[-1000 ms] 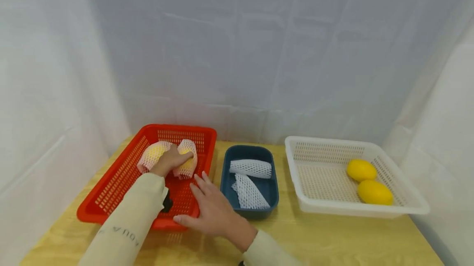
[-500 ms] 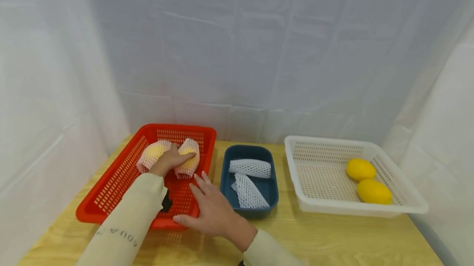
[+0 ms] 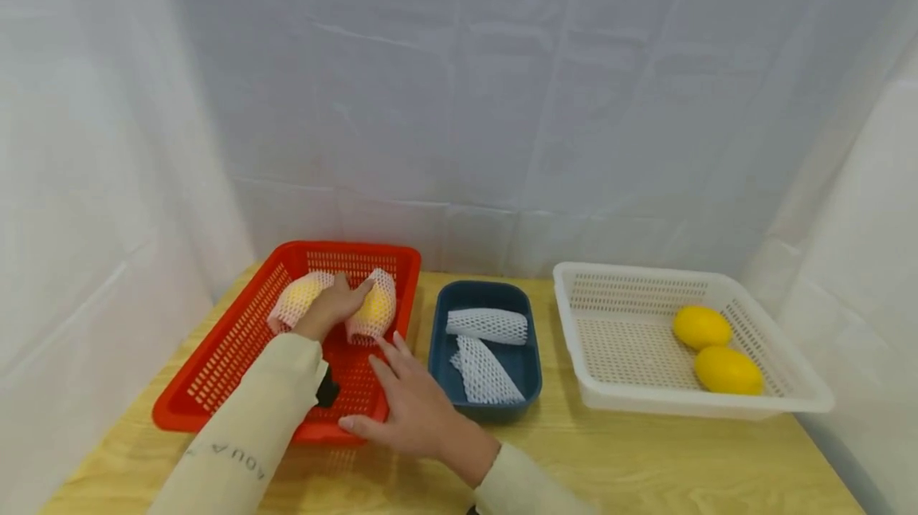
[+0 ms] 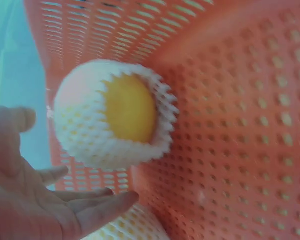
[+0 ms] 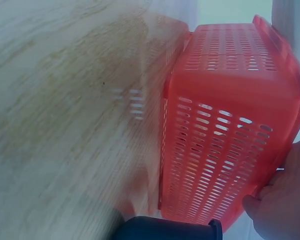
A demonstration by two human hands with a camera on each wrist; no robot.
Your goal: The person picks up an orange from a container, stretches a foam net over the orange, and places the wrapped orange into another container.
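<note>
In the head view my left hand [image 3: 333, 311] is inside the red basket [image 3: 215, 367], between two yellow oval fruits in foam net sleeves. The right netted fruit [image 3: 374, 306] stands near the thumb tip; the left netted fruit [image 3: 297, 301] lies by the fingers, partly hidden. The left wrist view shows the fingers [image 4: 102, 212] extended and the thumb apart from a netted fruit [image 4: 80, 125], whose bare yellow end shows through the sleeve opening. My right hand [image 3: 416, 407] rests at the basket's near right rim, fingers spread and thumb at the near edge.
A dark blue tray [image 3: 531, 363] beside the red basket holds two white foam net sleeves [image 3: 486, 326]. At the right, a white basket [image 3: 574, 340] contains two bare yellow fruits [image 3: 727, 370]. All stand on a wooden table [image 3: 645, 459], before a pale sheet [image 3: 502, 100].
The right netted fruit has shifted slightly right inside the red basket. My left thumb, earlier lying over it, is now at its edge. The right hand stays at the rim.
</note>
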